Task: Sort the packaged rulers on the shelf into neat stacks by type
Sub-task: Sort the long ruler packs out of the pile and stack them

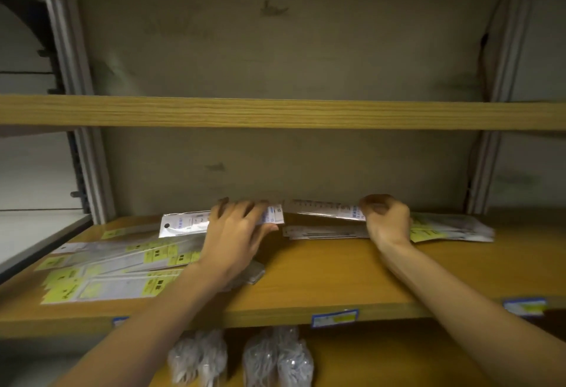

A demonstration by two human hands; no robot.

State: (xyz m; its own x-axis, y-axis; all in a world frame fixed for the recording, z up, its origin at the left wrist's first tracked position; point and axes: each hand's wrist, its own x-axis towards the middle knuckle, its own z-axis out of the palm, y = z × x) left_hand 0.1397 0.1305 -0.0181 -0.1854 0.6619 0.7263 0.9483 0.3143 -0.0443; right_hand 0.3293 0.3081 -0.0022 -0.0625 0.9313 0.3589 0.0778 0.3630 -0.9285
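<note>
Sorting is partly done, judging by the layout. Long rulers with yellow labels [122, 267] lie on the left of the shelf [321, 279] in a loose, fanned pile, not yet squared. A second yellow-labelled pile [450, 229] lies at the right, just beside the right hand. Short rulers with blue labels sit at the middle rear, and a few plain-looking packs [321, 232] lie flat beneath them; their type cannot be read.

Left hand [237, 224]: grip clamped on a short blue-labelled ruler pack [183, 224], fingers over the top, thumb underneath. The long axis of this pack runs left to right, parallel to the shelf front; the hang-hole end points left.

Right hand [386, 218]: fingers curled, pinching the right end of another blue-labelled ruler pack [324, 210]. This pack also runs left to right, slightly tilted, left end raised toward the back wall.

Remaining work, as estimated: merge the two held packs, square the fanned left pile, and tidy the right pile.
</note>
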